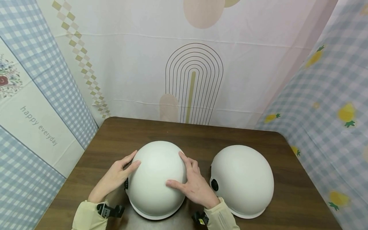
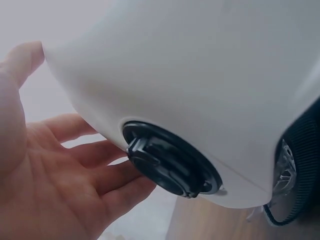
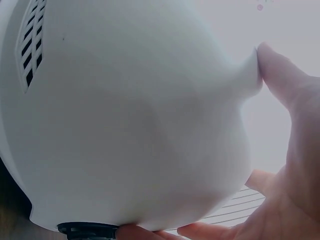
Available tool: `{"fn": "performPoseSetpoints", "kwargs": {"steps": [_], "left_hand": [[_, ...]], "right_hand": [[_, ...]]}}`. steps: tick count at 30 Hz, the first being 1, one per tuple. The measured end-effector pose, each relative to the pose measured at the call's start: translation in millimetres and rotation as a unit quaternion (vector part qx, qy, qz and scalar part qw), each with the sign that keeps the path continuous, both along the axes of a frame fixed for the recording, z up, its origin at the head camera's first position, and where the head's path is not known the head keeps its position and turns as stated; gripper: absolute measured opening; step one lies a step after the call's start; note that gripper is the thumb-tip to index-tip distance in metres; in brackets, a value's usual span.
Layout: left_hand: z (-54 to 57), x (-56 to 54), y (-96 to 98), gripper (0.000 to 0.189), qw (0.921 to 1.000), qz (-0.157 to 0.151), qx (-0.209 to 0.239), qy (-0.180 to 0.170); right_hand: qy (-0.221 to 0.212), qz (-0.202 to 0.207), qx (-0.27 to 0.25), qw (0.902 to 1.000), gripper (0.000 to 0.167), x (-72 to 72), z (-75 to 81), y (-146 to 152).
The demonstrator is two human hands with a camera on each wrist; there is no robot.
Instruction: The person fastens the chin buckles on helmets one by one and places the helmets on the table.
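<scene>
A white helmet [image 1: 156, 182] with a smooth round dome stands in front of me on the brown table, between my two hands. My left hand [image 1: 116, 175] holds its left side, thumb on the shell and fingers around the edge. Across the right side of the dome, my right hand [image 1: 196, 185] grips with thumb and fingers spread apart. In the left wrist view a round black knob [image 2: 172, 160] sits on the helmet's side, close to my fingers, and a dark strap [image 2: 302, 165] hangs by the rim. The right wrist view shows a slotted vent [image 3: 34, 47] in the shell.
To the right stands a second white helmet [image 1: 244, 180], with a black round fitting [image 1: 214, 185] on its left side. Both are on a dark wooden table [image 1: 287, 172]. Printed cloth [image 1: 129, 70] hangs behind the table and at both sides.
</scene>
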State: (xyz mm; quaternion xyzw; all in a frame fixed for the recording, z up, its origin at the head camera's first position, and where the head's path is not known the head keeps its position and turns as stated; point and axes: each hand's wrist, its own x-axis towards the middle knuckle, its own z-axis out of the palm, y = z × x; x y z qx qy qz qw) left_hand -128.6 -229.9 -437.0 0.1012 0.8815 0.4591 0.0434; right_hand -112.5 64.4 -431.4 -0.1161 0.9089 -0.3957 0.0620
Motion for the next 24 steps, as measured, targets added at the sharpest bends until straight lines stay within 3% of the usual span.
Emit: {"fn": "performPoseSetpoints", "kwargs": {"steps": [24], "left_hand": [[-4.5,-2.1,0.3,0.065,0.9999,0.006,-0.004,-0.009]], "right_hand": [[0.006,-0.002,0.021,0.9998,0.101,0.5,0.0,-2.2]]}}
